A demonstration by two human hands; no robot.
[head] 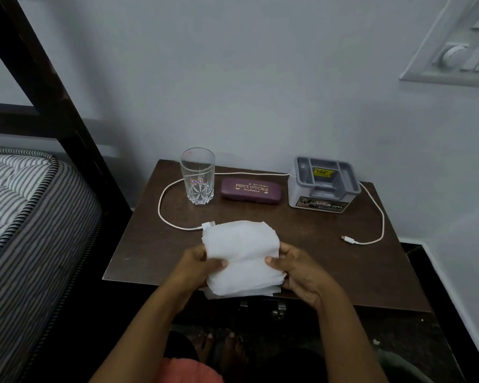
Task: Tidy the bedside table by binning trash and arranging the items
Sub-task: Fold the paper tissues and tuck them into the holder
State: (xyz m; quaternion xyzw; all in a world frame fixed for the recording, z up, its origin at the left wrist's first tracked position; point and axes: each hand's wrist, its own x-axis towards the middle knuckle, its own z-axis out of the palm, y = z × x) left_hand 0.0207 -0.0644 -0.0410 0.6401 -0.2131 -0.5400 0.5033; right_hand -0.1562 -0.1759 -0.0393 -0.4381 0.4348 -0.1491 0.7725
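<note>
Dark brown wooden bedside surface (343,272), lower centre of frame, half tidied. White stack of folded paper tissues (242,258) pinched at both side edges by left hand (197,268) and right hand (299,268), thumbs on top, probably to square it. Behind, clear cut glass tumbler (197,175), maroon hard spectacle case (251,190) and grey plastic organiser box (322,185) lined along the wall, white charging cable (161,203) looped loose around them.

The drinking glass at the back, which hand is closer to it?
The left hand. It holds the left edge of the white tissues, below and slightly right of the glass. The right hand grips the tissues' other edge, farther off to the right.
</note>
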